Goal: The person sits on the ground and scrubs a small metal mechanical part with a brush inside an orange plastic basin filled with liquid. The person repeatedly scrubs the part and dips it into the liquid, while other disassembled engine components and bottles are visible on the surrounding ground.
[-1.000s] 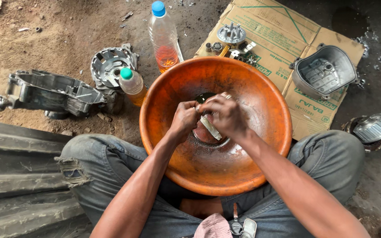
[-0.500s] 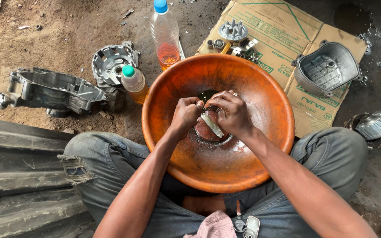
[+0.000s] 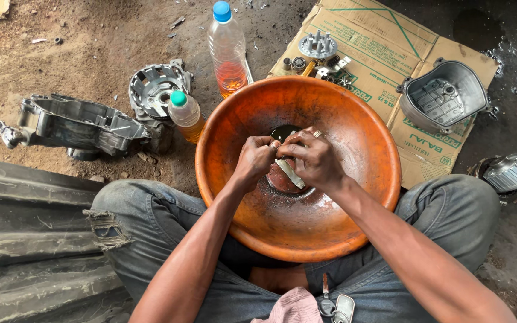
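Both hands meet over the middle of the orange bowl [image 3: 354, 221], which sits between the person's knees. The right hand [image 3: 317, 161] and left hand [image 3: 254, 160] pinch a small pale strip [image 3: 289, 173], fingers closed on it. Its long axis runs from far-left to near-right, lying mostly under the right hand, just above a little dark liquid [image 3: 282, 131] at the bowl's bottom.

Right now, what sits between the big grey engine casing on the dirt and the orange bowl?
In the head view, a round metal cover and a small green-capped bottle lie between the engine casing and orange bowl.
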